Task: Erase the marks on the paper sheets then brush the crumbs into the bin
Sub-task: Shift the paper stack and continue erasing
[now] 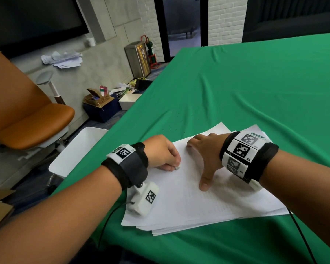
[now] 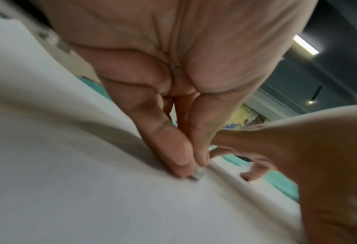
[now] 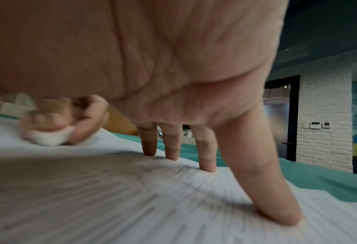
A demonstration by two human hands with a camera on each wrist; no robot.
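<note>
A stack of white paper sheets (image 1: 189, 197) lies on the green tablecloth near the table's front edge. My left hand (image 1: 164, 153) pinches a small white eraser (image 1: 177, 167) and presses it on the top sheet (image 2: 89, 198); the eraser (image 2: 196, 175) shows grey and worn at my fingertips, and blurred as the eraser (image 3: 49, 137) in the right wrist view. My right hand (image 1: 206, 151) lies spread on the paper, fingers straight, thumb (image 1: 205, 184) and fingertips (image 3: 282, 214) pressing the sheet (image 3: 131, 198) flat. Faint grey lines run across the sheet. A white bin (image 1: 78, 151) stands below the table's left edge.
Dark eraser crumbs (image 1: 177, 121) speckle the green cloth (image 1: 255, 82) beyond the sheets. An orange chair (image 1: 27, 115) stands left of the table. Boxes and clutter (image 1: 103, 103) sit on the floor by the wall, with a metal trash can (image 1: 138, 58) further back.
</note>
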